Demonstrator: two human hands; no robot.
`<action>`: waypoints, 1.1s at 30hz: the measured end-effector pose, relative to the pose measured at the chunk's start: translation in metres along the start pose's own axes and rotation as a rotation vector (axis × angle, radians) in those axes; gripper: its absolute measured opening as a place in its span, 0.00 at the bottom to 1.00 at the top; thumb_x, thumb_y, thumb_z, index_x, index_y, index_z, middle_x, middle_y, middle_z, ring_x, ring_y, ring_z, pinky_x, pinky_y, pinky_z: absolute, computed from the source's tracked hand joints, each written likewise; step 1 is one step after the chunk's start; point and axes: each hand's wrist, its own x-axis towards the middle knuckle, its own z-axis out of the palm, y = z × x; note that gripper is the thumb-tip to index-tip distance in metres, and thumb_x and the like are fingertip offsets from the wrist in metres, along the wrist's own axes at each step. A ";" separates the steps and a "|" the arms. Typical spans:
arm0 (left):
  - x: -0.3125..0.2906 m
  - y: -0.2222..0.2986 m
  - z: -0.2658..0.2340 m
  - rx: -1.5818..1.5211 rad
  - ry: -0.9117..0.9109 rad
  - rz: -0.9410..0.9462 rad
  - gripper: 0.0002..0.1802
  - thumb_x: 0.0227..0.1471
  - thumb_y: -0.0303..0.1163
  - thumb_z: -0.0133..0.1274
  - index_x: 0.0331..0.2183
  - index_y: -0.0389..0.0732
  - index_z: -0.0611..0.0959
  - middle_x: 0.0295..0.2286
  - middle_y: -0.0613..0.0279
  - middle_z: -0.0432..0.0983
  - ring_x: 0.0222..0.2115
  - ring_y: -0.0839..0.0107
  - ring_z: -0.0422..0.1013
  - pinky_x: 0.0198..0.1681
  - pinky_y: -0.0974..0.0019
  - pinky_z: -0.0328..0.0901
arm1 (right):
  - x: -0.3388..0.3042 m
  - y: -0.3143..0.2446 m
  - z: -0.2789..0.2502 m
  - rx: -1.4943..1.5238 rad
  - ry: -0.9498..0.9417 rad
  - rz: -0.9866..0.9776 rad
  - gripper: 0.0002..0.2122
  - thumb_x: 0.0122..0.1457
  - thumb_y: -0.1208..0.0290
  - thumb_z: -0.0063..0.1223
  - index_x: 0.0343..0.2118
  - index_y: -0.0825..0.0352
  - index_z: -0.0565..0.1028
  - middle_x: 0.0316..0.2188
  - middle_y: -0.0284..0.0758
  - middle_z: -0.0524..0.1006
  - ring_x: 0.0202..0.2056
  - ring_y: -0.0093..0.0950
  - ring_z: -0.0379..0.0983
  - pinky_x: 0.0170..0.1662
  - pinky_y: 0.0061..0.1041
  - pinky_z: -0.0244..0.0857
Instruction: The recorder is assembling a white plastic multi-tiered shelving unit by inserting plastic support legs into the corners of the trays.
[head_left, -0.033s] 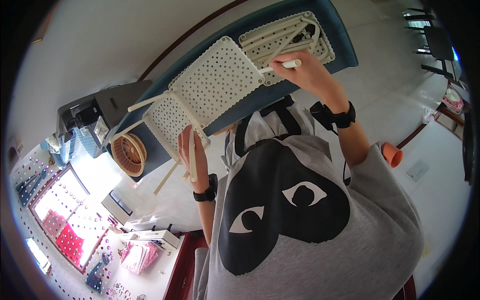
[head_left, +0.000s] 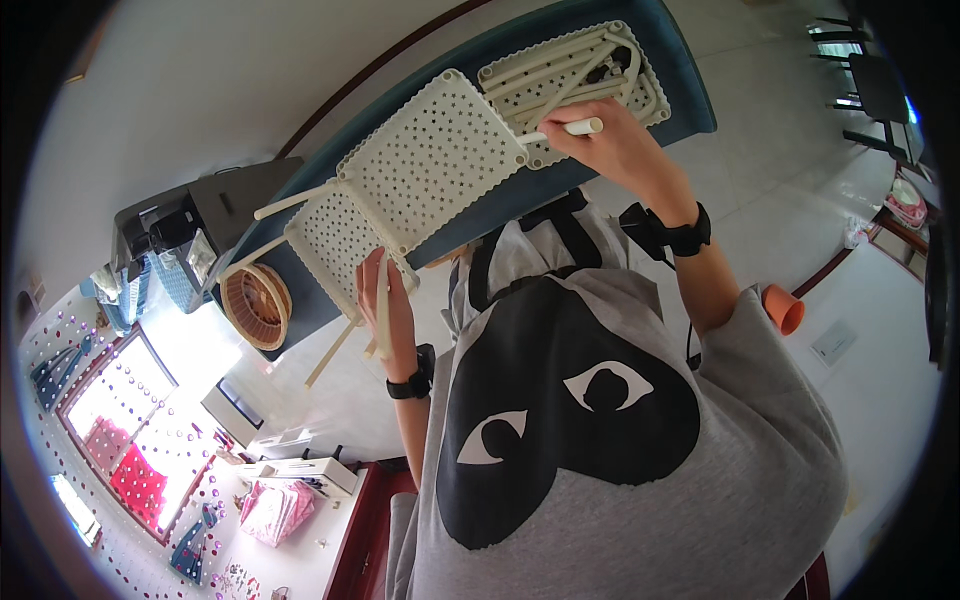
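Three cream plastic shelf trays with star-shaped holes lie in a row. My right hand is closed around a cream tube, whose far end meets a corner of the middle tray. On the left, my left hand wraps round another cream tube at the near corner of the smaller-looking left tray. More tubes, such as an upper tube and a lower tube, stick out from that tray's corners. Loose tubes and curved pieces fill the right tray.
A dark blue-green bench carries the trays. A round wicker basket sits at its left end, beside a black machine. An orange pot is at right. Pink cloth lies on a white table at lower left.
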 end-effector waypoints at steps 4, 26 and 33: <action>-0.003 -0.004 0.008 -0.014 -0.005 -0.102 0.11 0.55 0.27 0.48 0.41 0.36 0.77 0.33 0.50 0.74 0.33 0.54 0.72 0.36 0.58 0.66 | -0.001 -0.007 0.002 -0.147 -0.014 -0.031 0.08 0.52 0.66 0.53 0.31 0.62 0.80 0.19 0.39 0.74 0.23 0.38 0.72 0.30 0.31 0.65; -0.003 -0.033 0.027 -0.120 -0.162 -0.228 0.12 0.56 0.29 0.49 0.41 0.35 0.78 0.36 0.47 0.76 0.34 0.55 0.74 0.37 0.61 0.67 | -0.014 0.000 0.007 -0.083 0.094 -0.068 0.07 0.51 0.65 0.56 0.27 0.62 0.80 0.20 0.41 0.75 0.26 0.41 0.73 0.32 0.33 0.67; -0.002 -0.029 0.024 0.004 -0.168 -0.147 0.12 0.55 0.30 0.50 0.40 0.34 0.79 0.34 0.46 0.78 0.34 0.54 0.74 0.37 0.61 0.67 | -0.018 -0.001 0.015 -0.160 0.088 -0.103 0.07 0.51 0.67 0.56 0.28 0.63 0.80 0.21 0.39 0.76 0.26 0.40 0.73 0.31 0.33 0.67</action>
